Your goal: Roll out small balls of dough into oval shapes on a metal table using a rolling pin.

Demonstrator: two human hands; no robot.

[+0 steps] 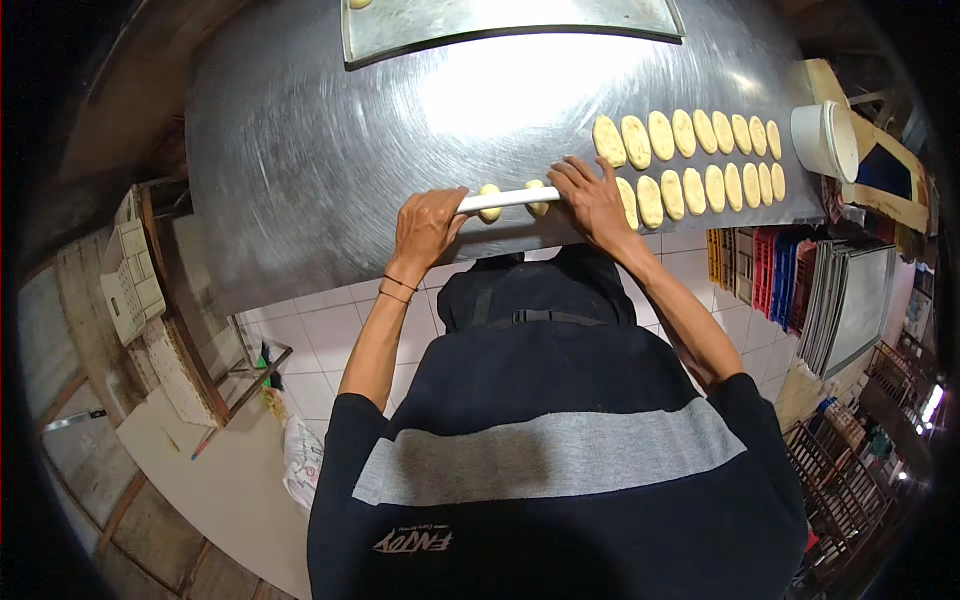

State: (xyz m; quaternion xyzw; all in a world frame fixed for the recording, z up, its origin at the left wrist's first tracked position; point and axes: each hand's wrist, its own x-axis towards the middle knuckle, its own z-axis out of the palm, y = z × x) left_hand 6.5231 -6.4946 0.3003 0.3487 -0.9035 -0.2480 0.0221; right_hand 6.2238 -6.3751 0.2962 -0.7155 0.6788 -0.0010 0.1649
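My left hand grips the left end of a white rolling pin, and my right hand holds its other end with bent fingers. The pin lies across two small pale dough pieces, one near the left hand and one near the right, on the steel table. Right of my hands, two rows of flattened oval dough pieces lie side by side, several in each. The nearest ones sit beside my right hand.
A metal tray lies at the table's far edge. A white bucket stands at the right end beside cardboard. Stacked colored crates and trays sit below right. A wooden frame with a cream plastic piece is at left.
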